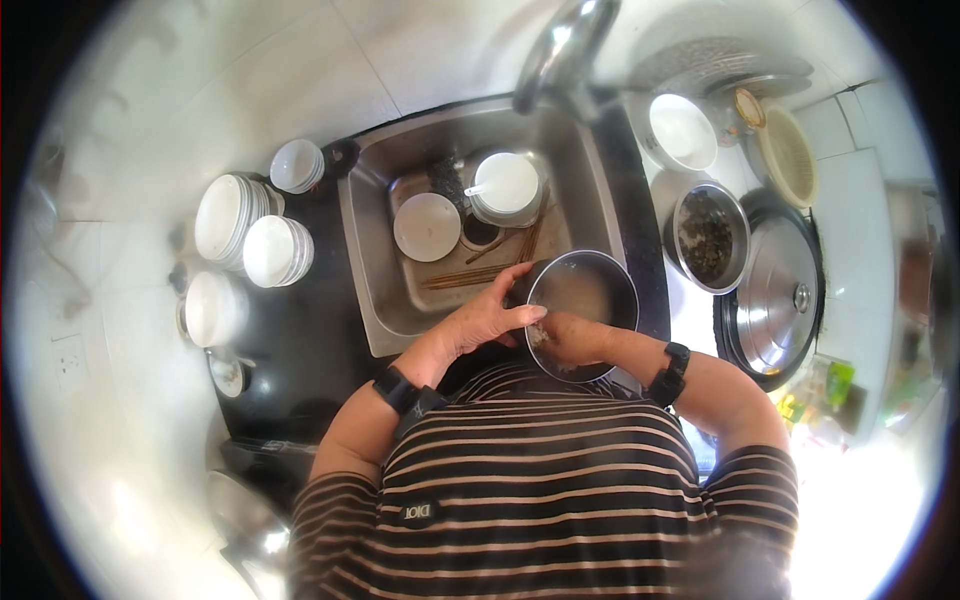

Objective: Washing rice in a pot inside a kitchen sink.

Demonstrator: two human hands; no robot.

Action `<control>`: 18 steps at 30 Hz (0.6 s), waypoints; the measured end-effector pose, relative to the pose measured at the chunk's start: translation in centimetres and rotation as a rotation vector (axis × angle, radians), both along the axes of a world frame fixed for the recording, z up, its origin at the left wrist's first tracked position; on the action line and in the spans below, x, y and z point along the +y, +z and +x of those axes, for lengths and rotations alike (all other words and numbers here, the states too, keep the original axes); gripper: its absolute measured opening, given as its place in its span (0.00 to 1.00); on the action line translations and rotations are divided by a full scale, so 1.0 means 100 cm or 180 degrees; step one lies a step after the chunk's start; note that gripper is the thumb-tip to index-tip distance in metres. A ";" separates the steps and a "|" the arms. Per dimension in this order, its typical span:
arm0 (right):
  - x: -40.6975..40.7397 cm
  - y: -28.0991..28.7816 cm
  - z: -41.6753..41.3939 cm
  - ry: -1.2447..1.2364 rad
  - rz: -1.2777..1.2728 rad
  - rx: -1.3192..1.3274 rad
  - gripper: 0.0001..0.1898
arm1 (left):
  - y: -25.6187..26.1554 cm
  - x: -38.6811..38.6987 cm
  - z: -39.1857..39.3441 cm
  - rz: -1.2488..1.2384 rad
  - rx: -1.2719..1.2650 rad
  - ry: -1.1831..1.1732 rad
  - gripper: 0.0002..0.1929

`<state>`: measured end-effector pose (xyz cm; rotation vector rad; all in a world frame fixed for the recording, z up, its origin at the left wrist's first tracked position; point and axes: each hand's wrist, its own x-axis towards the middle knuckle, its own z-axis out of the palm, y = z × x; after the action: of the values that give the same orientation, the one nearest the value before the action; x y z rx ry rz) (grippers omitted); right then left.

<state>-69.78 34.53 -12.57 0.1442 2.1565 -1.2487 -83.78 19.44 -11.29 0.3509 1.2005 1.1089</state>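
Observation:
My left hand [499, 311] grips the near left rim of a round metal pot [634, 300], thumb over the edge. The pot is tilted at the sink's near right corner. Inside it, my right hand [566, 337] reaches down beside whitish food bits on the wall; its fingertips are hidden, so what they hold cannot be told. In the steel sink [375, 300] lie a white plate [427, 227], a stack of white bowls [510, 182] with a white spoon [475, 191], and several wooden chopsticks [469, 278].
Stacked white bowls and plates [225, 217] stand on the black counter [315, 360] at left. The faucet [562, 60] overhangs the sink's back. To the right are a white bowl [682, 132], a steel bowl of dark food [705, 238], a cream basket [786, 154] and a lidded pan [776, 300].

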 end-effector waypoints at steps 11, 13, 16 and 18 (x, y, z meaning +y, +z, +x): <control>0.027 0.025 -0.021 0.0242 0.1888 0.0662 0.15 | -0.001 0.002 -0.002 -0.0061 0.0105 -0.0075 0.48; 0.032 0.012 -0.018 0.0332 0.1920 0.1117 0.22 | 0.001 0.004 -0.004 -0.0067 0.0113 -0.0098 0.48; 0.023 0.014 -0.024 0.0474 0.1617 0.0765 0.24 | 0.001 0.005 -0.004 -0.0057 0.0117 -0.0105 0.49; 0.013 0.014 -0.027 0.0652 0.1380 0.0536 0.25 | 0.004 0.007 -0.006 -0.0040 0.0122 -0.0113 0.50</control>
<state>-72.45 35.80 -11.13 -0.0040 2.4909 -0.6878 -84.34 20.16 -10.88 0.3839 1.2301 1.0678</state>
